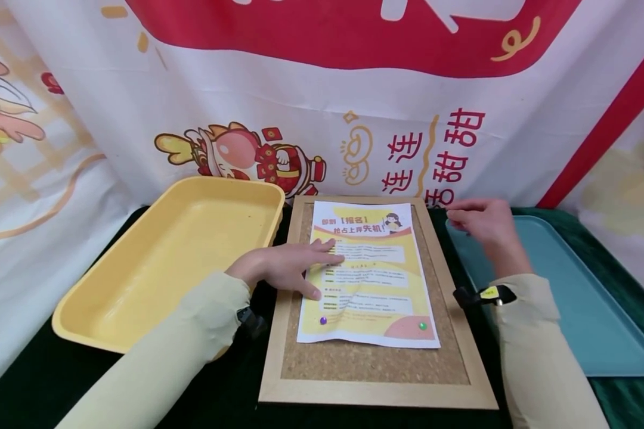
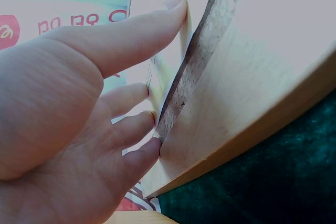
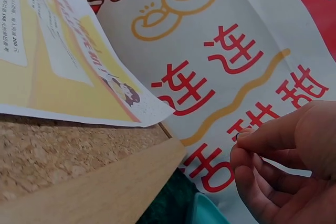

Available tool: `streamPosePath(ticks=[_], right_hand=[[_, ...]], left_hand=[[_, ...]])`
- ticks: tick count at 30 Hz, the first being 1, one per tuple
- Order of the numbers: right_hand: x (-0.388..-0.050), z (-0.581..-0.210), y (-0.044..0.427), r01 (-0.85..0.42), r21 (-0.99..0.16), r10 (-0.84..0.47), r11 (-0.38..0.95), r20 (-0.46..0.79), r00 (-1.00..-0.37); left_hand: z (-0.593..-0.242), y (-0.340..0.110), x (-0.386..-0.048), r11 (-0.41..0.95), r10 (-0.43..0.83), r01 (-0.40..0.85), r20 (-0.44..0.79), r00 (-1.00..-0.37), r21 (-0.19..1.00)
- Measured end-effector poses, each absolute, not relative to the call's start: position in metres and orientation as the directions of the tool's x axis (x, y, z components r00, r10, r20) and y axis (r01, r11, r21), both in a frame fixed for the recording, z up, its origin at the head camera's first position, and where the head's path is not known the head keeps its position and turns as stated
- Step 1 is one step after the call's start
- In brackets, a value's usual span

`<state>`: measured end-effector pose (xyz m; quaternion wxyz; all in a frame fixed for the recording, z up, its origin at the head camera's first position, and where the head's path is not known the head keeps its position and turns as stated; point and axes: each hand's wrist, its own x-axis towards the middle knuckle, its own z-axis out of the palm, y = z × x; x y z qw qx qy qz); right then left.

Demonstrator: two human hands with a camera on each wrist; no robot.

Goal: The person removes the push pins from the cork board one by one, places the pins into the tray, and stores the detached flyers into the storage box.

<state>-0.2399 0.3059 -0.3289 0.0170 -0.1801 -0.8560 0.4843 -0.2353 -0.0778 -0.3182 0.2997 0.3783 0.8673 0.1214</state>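
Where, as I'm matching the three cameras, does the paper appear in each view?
Head: the paper lies near the middle, the left hand resting on it.
Left wrist: upper middle, partly hidden by that hand.
Right wrist: upper left, one corner reaching toward the middle.
Shared landmark: the wooden frame.

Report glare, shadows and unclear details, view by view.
Head: soft light, faint sheen on the yellow tray, fine print on the sheet too small to read; left wrist: wooden frame washed out pale at upper right; right wrist: duller light, thin shadow beneath the sheet's edge, item pinched by the right hand too small to identify.
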Motion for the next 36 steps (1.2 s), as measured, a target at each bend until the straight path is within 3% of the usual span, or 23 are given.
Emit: streamPosePath(ticks=[28,36], right_hand=[[-0.227,-0.333,0.345,0.386,-0.822,0.351,0.42,-0.246,-0.904],[-0.228,-0.339,0.358,0.459,-0.79,0.402,0.406,-0.296,-0.866]], left_hand=[[-0.316,-0.075,-0.234,0.677,0.736,0.588,-0.425,-0.526,0.444],[-0.317,-0.078,-0.234,0.681,0.732,0.586,-0.422,-0.535,0.438]])
